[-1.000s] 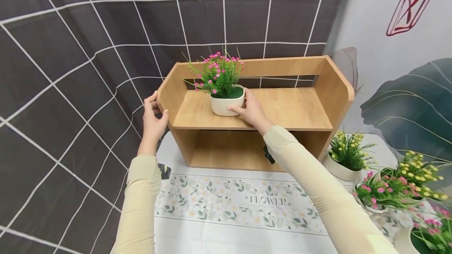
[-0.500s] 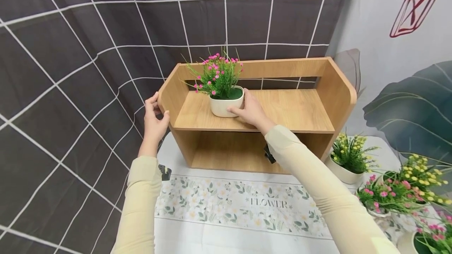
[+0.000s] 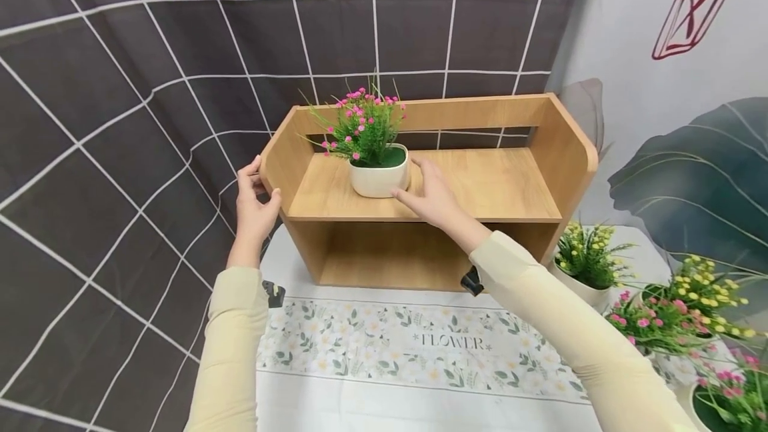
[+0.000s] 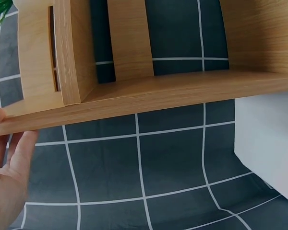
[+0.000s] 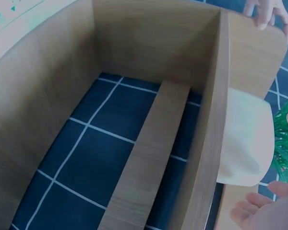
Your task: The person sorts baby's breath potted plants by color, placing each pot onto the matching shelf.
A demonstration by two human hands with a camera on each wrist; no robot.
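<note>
A cream oval flowerpot point(image 3: 378, 182) with pink flowers point(image 3: 363, 119) and grassy green leaves stands upright on the upper board, left of centre, of a two-tier wooden shelf point(image 3: 492, 182). Just to the pot's right, my right hand point(image 3: 438, 199) has its thumb and fingers spread, the thumb tip close by the pot's front. In the right wrist view a gap shows between the fingers point(image 5: 252, 208) and the pot point(image 5: 247, 139). My left hand point(image 3: 255, 209) grips the front edge of the shelf's left side panel point(image 4: 134, 105), thumb on one face and fingers on the other.
At the right of the table stand several more potted plants, among them a yellow-flowered one point(image 3: 591, 259) beside the shelf and a pink-flowered one point(image 3: 654, 319). A floral runner point(image 3: 384, 345) lies before the shelf. Dark checked cloth point(image 3: 120, 185) hangs behind and at left.
My right hand has let go of the flowerpot, its fingers opening and drawing slightly right. The pot stays in its place on the shelf. My left hand keeps its grip on the side panel.
</note>
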